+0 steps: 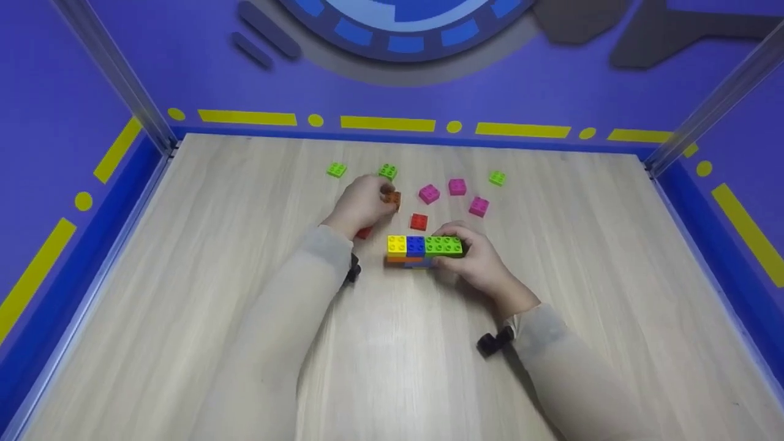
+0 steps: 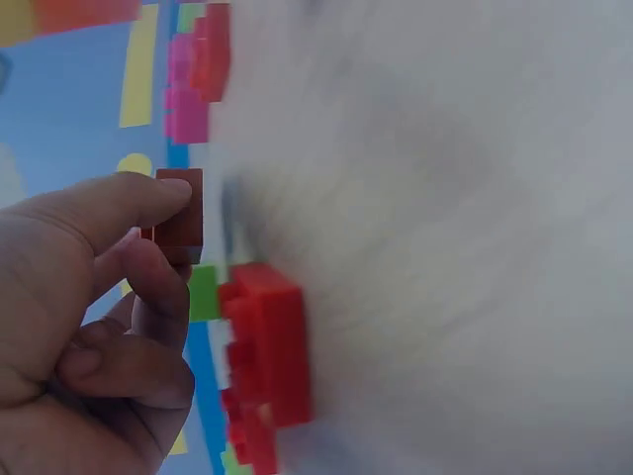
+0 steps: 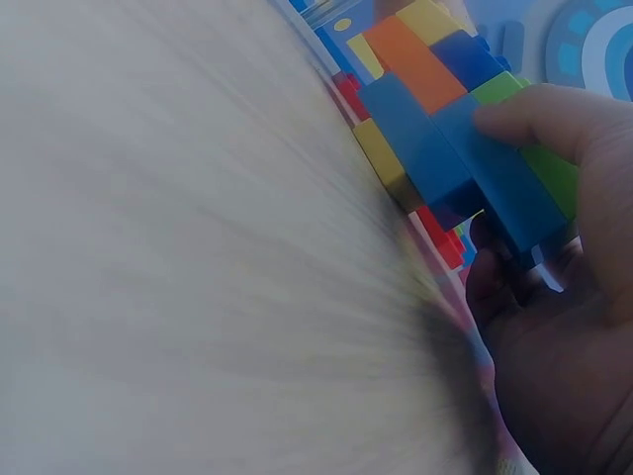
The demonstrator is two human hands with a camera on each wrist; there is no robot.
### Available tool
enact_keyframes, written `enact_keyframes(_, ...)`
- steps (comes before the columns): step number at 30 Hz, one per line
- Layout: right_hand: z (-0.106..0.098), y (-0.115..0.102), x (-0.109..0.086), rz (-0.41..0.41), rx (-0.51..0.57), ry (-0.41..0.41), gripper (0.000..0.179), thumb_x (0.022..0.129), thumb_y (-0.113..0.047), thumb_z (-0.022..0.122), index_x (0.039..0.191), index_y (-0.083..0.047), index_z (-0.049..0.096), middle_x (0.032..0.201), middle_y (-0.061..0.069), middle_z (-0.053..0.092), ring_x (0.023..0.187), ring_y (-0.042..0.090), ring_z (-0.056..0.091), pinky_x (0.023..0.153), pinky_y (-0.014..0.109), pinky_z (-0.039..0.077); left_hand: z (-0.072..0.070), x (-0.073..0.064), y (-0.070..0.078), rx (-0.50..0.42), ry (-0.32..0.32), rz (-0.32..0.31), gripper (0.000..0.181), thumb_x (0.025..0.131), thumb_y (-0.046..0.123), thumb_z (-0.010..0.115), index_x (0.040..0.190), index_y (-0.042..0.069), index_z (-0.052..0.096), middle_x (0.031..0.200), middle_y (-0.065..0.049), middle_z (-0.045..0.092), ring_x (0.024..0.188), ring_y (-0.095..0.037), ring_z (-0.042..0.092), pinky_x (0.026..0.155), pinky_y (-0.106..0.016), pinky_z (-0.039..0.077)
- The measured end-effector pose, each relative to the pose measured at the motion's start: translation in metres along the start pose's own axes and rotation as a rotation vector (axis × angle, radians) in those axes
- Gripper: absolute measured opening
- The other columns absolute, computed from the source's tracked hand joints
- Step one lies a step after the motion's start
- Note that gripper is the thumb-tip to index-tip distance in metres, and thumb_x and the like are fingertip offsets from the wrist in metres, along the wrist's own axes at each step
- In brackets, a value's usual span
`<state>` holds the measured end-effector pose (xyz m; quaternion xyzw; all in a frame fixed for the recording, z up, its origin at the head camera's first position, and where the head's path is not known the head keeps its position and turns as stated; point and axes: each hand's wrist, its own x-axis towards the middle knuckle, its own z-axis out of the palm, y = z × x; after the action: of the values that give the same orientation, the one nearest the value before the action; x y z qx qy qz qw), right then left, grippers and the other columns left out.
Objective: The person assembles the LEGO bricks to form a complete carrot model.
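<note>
My left hand [image 1: 362,201] pinches a small brown toy brick [image 2: 181,213] between thumb and fingers, raised off the table in the left wrist view. In the head view that brick is partly covered by the fingertips. My right hand [image 1: 481,260] grips the right end of a built block of bricks [image 1: 422,245], its thumb along the near side. On top of this block run yellow, blue and green bricks. Orange, blue and yellow bricks [image 3: 386,158] show below them in the right wrist view. Red bricks [image 2: 272,341] lie under the left hand, mostly hidden from the head view.
Another red brick [image 1: 419,222] lies just beyond the block. Several pink bricks [image 1: 457,187] and green bricks [image 1: 337,169] are scattered farther back on the wooden table [image 1: 392,367]. Blue walls [image 1: 392,98] enclose the table at the back and both sides.
</note>
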<state>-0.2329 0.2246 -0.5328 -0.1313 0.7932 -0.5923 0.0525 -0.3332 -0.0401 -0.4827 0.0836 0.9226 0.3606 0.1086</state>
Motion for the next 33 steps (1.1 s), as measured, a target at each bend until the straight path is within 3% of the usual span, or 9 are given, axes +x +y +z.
enact_keyframes(5, 0.001, 0.002, -0.003, 0.012, 0.006, -0.004, 0.044, 0.087, -0.002, 0.089, 0.129, -0.003, 0.076, 0.134, 0.013, 0.069, 0.125, 0.025, 0.061, 0.109, 0.025, 0.051, -0.012, -0.016, 0.005, -0.037, 0.04, 0.035, 0.047, 0.105, 0.029, 0.082, 0.149, 0.015, 0.071, 0.146, -0.006, 0.071, 0.133, -0.025, 0.067, 0.119, -0.044, 0.056)
enact_keyframes(10, 0.003, 0.001, -0.003, 0.011, 0.014, -0.003, 0.044, 0.087, -0.002, 0.089, 0.129, -0.003, 0.077, 0.134, 0.013, 0.069, 0.125, 0.025, 0.062, 0.11, 0.025, 0.051, -0.028, -0.037, 0.015, -0.098, 0.067, 0.128, 0.042, 0.103, 0.033, 0.084, 0.139, 0.013, 0.075, 0.137, -0.006, 0.072, 0.123, -0.026, 0.066, 0.113, -0.045, 0.059)
enact_keyframes(14, 0.004, -0.001, -0.001, -0.001, 0.012, -0.005, 0.044, 0.087, -0.001, 0.089, 0.129, -0.003, 0.077, 0.133, 0.013, 0.07, 0.124, 0.025, 0.062, 0.109, 0.025, 0.051, -0.034, -0.057, 0.017, -0.173, 0.062, 0.191, 0.036, 0.103, 0.036, 0.085, 0.133, 0.018, 0.077, 0.131, -0.003, 0.072, 0.107, -0.024, 0.065, 0.097, -0.042, 0.059)
enact_keyframes(18, 0.004, -0.002, 0.0, -0.007, 0.01, -0.017, 0.042, 0.088, -0.002, 0.089, 0.128, -0.003, 0.076, 0.132, 0.012, 0.07, 0.122, 0.024, 0.063, 0.108, 0.024, 0.052, -0.03, -0.076, 0.014, -0.223, 0.03, 0.229, 0.031, 0.102, 0.036, 0.086, 0.128, 0.022, 0.078, 0.126, 0.001, 0.072, 0.092, -0.022, 0.062, 0.081, -0.038, 0.053)
enact_keyframes(22, 0.003, -0.001, 0.0, -0.016, 0.011, -0.008, 0.042, 0.087, -0.001, 0.089, 0.128, -0.003, 0.076, 0.13, 0.012, 0.071, 0.121, 0.024, 0.064, 0.107, 0.024, 0.052, -0.021, -0.087, 0.009, -0.199, -0.004, 0.282, 0.028, 0.1, 0.033, 0.088, 0.125, 0.022, 0.079, 0.123, 0.001, 0.074, 0.098, -0.023, 0.063, 0.086, -0.036, 0.052)
enact_keyframes(33, -0.001, -0.001, 0.001, -0.041, 0.012, 0.003, 0.043, 0.085, 0.003, 0.088, 0.127, 0.0, 0.077, 0.128, 0.014, 0.072, 0.12, 0.023, 0.064, 0.107, 0.025, 0.052, -0.006, -0.09, 0.002, -0.181, -0.077, 0.328, 0.026, 0.098, 0.029, 0.091, 0.12, 0.021, 0.08, 0.121, -0.001, 0.074, 0.11, -0.041, 0.069, 0.087, -0.038, 0.052)
